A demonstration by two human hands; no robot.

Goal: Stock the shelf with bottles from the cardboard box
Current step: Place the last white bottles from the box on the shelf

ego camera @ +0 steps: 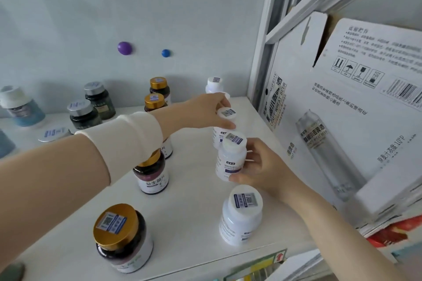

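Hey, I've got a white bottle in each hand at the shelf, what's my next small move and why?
Probably lower the tilted bottle in the right hand upright onto the shelf, behind the front white bottle. It hangs in that gap, in line with the row, while the left hand grips the next bottle by its cap.

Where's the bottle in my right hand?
Head view, centre-right: the right hand holds the white bottle between a farther white bottle and a nearer one.
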